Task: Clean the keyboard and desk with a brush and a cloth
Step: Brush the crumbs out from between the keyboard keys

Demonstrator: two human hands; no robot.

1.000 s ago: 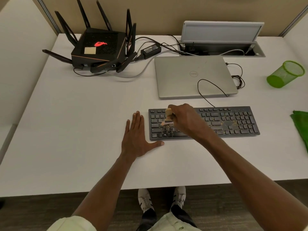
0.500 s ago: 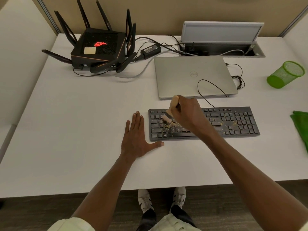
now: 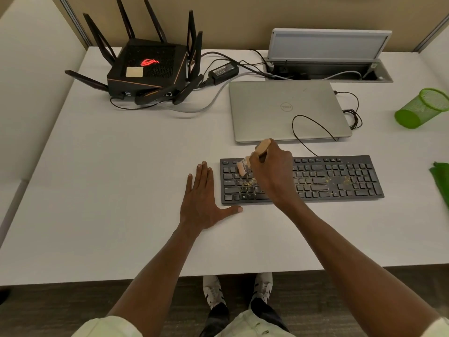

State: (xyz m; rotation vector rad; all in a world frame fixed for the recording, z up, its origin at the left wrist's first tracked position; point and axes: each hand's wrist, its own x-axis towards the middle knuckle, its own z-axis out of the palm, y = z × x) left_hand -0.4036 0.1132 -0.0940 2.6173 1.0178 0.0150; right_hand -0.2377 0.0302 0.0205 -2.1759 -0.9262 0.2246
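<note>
Since the earlier frame the brush (image 3: 252, 158) has slid toward the far key rows. Right hand (image 3: 272, 171) grips it — handle angled up and away, bristles on the keyboard (image 3: 340, 176). Left hand (image 3: 201, 203) lies flat on the table (image 3: 121, 190). Crumbs remain on both sides; the green cloth (image 3: 441, 181) waits unused — early going.

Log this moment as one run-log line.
step: brushing keys | right hand: grips brush over keyboard left end | left hand: flat on desk | crumbs: remain | cloth: unused
</note>
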